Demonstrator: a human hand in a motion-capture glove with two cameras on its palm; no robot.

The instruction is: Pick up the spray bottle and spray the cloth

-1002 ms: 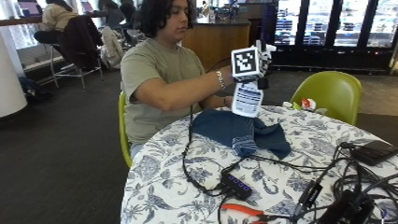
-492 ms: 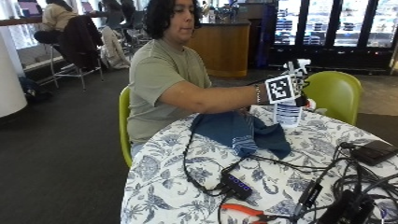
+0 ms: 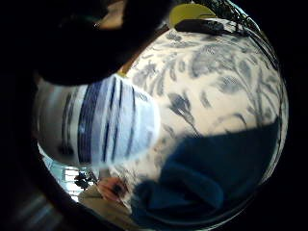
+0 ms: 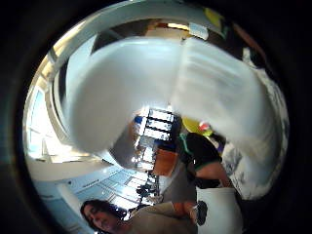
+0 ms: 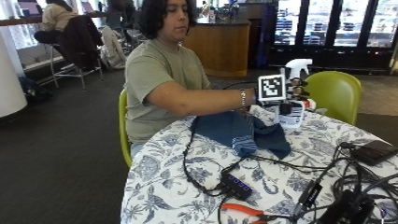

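Outside view: right of centre, the gloved right hand (image 5: 292, 93) grasps the spray bottle (image 5: 292, 109) upright over the bench (image 5: 187, 186), just right of the blue cloth (image 5: 239, 133). Little-finger palm view: the bottle's striped label fills centre left, the cloth lower right.

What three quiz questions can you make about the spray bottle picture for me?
1. True or false: the spray bottle is lying flat on the blue cloth.
2. What holds the bottle? A) the gloved right hand B) the orange pliers C) nobody
3. Fill in: the cloth lies on the flower-patterned ____.

Key: 1 false, it is upright beside the cloth. 2 A. 3 tablecloth.
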